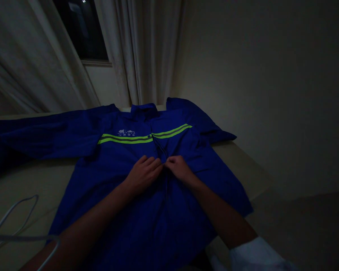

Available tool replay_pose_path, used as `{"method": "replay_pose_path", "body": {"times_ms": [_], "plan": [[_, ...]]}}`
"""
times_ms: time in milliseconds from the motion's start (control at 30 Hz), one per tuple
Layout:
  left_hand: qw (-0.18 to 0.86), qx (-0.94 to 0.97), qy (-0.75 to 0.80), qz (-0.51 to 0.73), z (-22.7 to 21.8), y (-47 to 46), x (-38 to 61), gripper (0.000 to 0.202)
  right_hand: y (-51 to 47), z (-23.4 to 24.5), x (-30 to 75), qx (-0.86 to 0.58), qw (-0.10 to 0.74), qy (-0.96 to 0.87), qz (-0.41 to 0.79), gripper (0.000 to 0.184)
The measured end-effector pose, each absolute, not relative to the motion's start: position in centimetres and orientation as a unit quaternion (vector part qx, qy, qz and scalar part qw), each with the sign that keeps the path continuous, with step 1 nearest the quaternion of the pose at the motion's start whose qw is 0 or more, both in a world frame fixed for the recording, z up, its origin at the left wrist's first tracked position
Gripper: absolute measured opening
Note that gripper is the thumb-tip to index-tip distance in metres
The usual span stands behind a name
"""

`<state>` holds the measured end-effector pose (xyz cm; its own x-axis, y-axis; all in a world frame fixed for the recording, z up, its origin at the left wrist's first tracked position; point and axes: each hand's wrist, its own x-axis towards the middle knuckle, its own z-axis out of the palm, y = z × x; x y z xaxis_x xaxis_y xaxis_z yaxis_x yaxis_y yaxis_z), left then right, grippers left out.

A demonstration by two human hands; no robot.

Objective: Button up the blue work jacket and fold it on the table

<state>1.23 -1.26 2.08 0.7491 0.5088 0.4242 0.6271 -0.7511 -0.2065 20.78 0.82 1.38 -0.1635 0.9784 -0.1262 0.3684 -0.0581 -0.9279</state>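
One blue work jacket (147,180) lies flat, front up, on the pale surface (25,188). Two hands — left hand (143,174) and right hand (178,168) — meet at its front opening, below the two green stripes (127,139), fingers pinching the edges shut, apparently fastening it. One white cable (14,226) lies left of the jacket.

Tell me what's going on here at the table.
A person has a blue work jacket spread face up on a pale table. The left hand and right hand meet at the front opening, below the lime reflective stripe, pinching the two edges together. The top of the front looks closed; whether the hands are fastening or undoing it cannot be told. A white cable lies at the near left, and curtains hang behind.
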Motion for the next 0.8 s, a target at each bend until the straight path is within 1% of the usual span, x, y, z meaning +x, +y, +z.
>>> {"method": "replay_pose_path", "body": {"times_ms": [67, 133, 267, 333, 467, 567, 800], "plan": [[0.177, -0.925, -0.289, -0.169, 2.1, -1.1, 1.0, 0.011, 0.9, 1.3, 20.7, -0.555, 0.334, -0.564, 0.511, 0.022], [0.176, -0.925, -0.284, -0.179, 1.8, -0.8, 0.7, 0.013, 0.9, 1.3, 20.8, -0.547, 0.339, -0.558, 0.524, 0.022], [0.152, -0.910, -0.311, -0.228, 1.1, -0.5, 0.5, 0.021, 1.0, 1.6, 21.1, -0.515, 0.337, -0.632, 0.472, 0.016], [0.128, -0.905, -0.334, -0.231, 0.9, -0.6, 0.4, 0.022, 1.1, 1.7, 21.3, -0.499, 0.339, -0.649, 0.464, 0.017], [0.078, -0.899, -0.372, -0.217, 0.7, -0.6, 0.4, 0.017, 1.1, 1.4, 21.3, -0.485, 0.348, -0.647, 0.474, 0.022], [0.041, -0.905, -0.372, -0.201, 0.5, -0.4, 0.4, 0.015, 1.1, 1.1, 21.2, -0.487, 0.348, -0.651, 0.467, 0.021], [-0.098, -0.886, -0.414, -0.184, 0.2, 0.0, 0.3, 0.003, 0.9, 1.3, 21.5, -0.487, 0.308, -0.670, 0.467, 0.016]]}}
